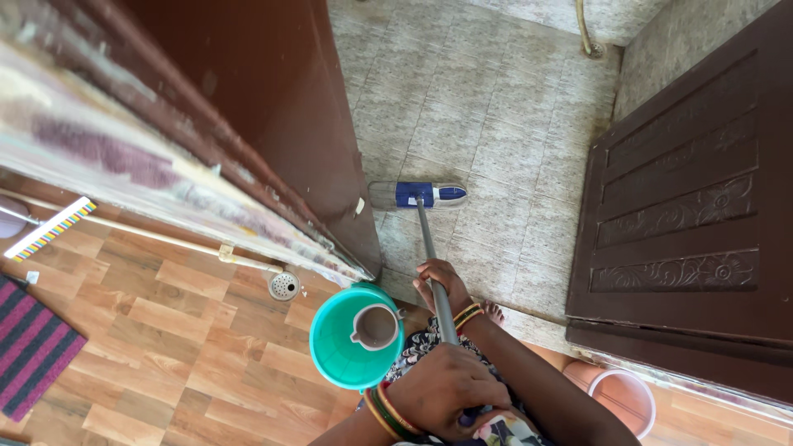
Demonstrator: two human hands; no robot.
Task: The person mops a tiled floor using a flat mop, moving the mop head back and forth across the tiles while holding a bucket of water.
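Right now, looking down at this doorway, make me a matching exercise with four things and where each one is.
Things:
1. mop head
2. mug
3. striped mat
4. pink bucket

Places:
A. inside the teal bucket
B. left edge, on the wood-pattern floor
C. on the grey tiles past the threshold
D. lower right, below the carved door

Pairs: 1-C, 2-A, 3-B, 4-D

Both hands hold the mop handle: right hand further along, left hand nearer the body.
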